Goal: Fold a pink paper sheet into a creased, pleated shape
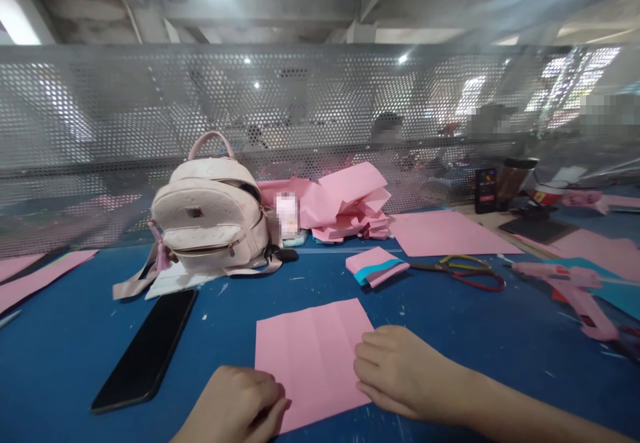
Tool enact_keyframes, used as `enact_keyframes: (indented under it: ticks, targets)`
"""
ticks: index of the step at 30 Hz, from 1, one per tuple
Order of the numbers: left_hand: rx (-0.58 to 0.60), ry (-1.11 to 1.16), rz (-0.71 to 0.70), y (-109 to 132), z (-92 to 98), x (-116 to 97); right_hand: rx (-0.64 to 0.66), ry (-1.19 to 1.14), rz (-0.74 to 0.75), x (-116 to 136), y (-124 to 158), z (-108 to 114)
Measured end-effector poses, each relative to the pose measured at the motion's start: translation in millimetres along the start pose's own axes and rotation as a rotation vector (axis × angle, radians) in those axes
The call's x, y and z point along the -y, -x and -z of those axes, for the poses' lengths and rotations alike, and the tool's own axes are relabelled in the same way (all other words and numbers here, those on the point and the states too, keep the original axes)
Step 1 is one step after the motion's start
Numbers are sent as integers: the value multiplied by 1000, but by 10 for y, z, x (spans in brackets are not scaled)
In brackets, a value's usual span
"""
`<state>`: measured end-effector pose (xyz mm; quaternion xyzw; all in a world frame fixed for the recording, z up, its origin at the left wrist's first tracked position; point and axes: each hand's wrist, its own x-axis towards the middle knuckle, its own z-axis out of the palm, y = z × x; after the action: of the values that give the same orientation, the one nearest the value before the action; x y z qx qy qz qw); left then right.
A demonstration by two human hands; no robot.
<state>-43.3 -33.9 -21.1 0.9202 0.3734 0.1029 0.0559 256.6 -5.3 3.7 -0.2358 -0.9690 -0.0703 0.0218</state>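
Note:
A square pink sheet [315,360] with faint parallel creases lies on the blue table in front of me. My left hand [240,400] is closed at the sheet's lower left edge, thumb and fingers pressed together on the paper. At the right edge, my right hand [393,370] has its fingers curled over the paper, and its thumb is hidden. Beyond the sheet is a small folded pink piece with a blue band [377,268]. Scissors with yellow and red handles [470,273] lie to the right of that piece.
A black phone [147,353] lies left, below a pale backpack [213,210]. Crumpled pink paper [350,200] and a flat pink sheet [450,233] are farther back. A pink glue gun [575,290] rests at right. A perforated metal screen [300,110] stands behind the table [225,336].

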Motion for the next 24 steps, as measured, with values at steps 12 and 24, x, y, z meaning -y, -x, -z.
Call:
enact_keyframes:
  ticks: [12,24]
  targets:
    - [35,1,-32,5,39,30,103,-228,-68,-127,-18,34]
    - [86,-21,6,0,24,25,186,-447,-98,-234,10,162]
